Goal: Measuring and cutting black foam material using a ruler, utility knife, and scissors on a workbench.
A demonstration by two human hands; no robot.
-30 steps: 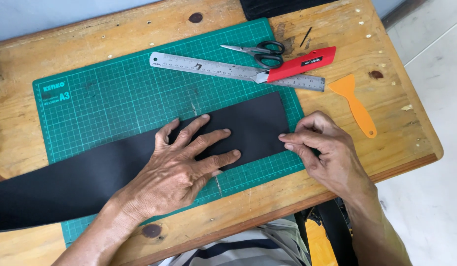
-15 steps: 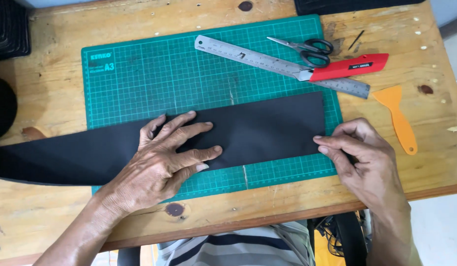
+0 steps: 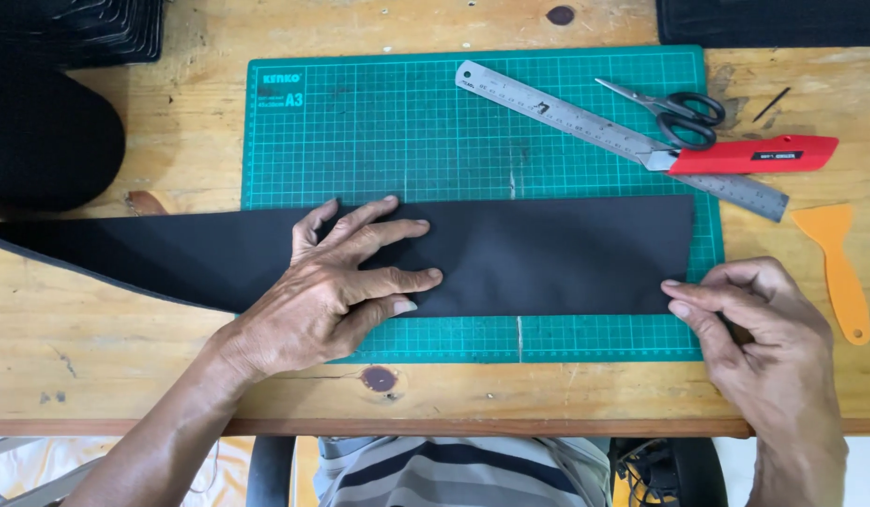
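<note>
Black roll (image 3: 45, 136) at far left of counter (image 3: 125, 347), feeding black strip (image 3: 548, 253) rightward across green mat (image 3: 379, 122). Left hand (image 3: 332, 286) flat, fingers spread, pressing strip down onto mat, apparently to stop sliding. Right hand (image 3: 763, 329) at strip's lower right corner, fingertips pinching or nudging the edge; actual grip not resolvable. Strip's right end flush with mat grid, likely for squaring. Above strip: steel ruler (image 3: 604, 131), scissors (image 3: 665, 108), red knife (image 3: 749, 155). Orange scraper (image 3: 834, 263) off mat, far right.
</note>
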